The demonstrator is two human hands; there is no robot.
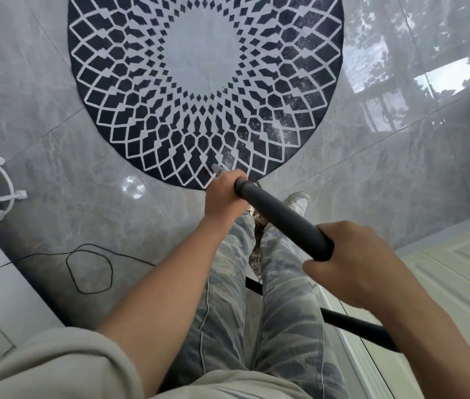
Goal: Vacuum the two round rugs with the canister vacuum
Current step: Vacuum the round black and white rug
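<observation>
Right hand [354, 263] grip wrapped round wand [280, 217] rear; left hand [222, 194], arm outstretched, clasps front near rug [141, 82].

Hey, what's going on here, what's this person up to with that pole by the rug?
A person stands on grey tile at the near edge of a round black-and-white rug, holding a dark vacuum wand in both hands. The left hand grips it low, by the rug; the right hand grips the upper end. The tip points at the rug's near edge. A thin black cord lies looped on the floor.
</observation>
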